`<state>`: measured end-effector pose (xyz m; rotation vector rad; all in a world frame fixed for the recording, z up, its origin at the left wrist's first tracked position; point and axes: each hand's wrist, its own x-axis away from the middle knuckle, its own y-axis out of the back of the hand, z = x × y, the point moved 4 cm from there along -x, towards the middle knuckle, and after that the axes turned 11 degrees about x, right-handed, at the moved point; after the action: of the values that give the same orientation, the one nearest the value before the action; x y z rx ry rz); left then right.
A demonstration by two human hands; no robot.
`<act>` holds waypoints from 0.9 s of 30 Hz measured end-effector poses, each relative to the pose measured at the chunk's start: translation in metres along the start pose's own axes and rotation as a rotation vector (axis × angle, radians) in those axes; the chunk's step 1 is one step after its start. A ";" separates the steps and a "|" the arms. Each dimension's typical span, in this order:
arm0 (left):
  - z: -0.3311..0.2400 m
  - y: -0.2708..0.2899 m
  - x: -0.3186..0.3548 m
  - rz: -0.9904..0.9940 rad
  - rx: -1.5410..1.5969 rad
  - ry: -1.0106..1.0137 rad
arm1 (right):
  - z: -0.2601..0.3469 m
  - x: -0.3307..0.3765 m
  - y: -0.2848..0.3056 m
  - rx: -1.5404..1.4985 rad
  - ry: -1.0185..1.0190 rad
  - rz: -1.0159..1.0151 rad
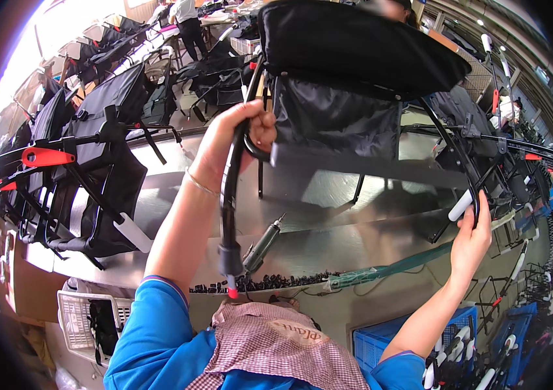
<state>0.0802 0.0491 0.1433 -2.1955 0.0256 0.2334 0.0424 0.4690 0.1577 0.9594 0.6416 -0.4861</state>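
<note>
A black folding frame with black fabric panels (348, 58) stands on the metal worktable (328, 247) in front of me. My left hand (240, 133) is closed around a curved black tube (229, 195) of the frame that hangs down to a black joint with a red tip. At the right, my right hand (471, 234) grips a black frame bar beside a white end cap (460, 206). A pneumatic screwdriver (262, 246) lies on the table below my left hand.
Several finished black folded frames with red clips (75, 175) lean at the left. A heap of small black parts (270, 283) and a green air hose (387, 268) lie along the table's front edge. A white basket (81, 318) and blue crates (458, 338) sit below. People stand at the back.
</note>
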 end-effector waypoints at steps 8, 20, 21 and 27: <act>-0.050 0.016 -0.018 -0.052 0.132 0.139 | 0.071 -0.055 0.040 0.374 0.405 -0.098; -0.057 0.007 0.023 -0.079 -0.008 0.089 | 0.122 0.012 0.044 -0.096 0.611 -0.509; -0.055 0.006 0.026 -0.102 -0.073 0.090 | 0.121 0.028 0.030 -0.357 0.600 -0.393; -0.055 0.093 0.111 -0.148 -0.360 0.022 | 0.077 0.216 -0.222 -0.567 -0.093 1.121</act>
<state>0.1881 -0.0432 0.0815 -2.5437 -0.1786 0.1387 0.0771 0.2721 -0.0905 0.6100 0.0669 0.6216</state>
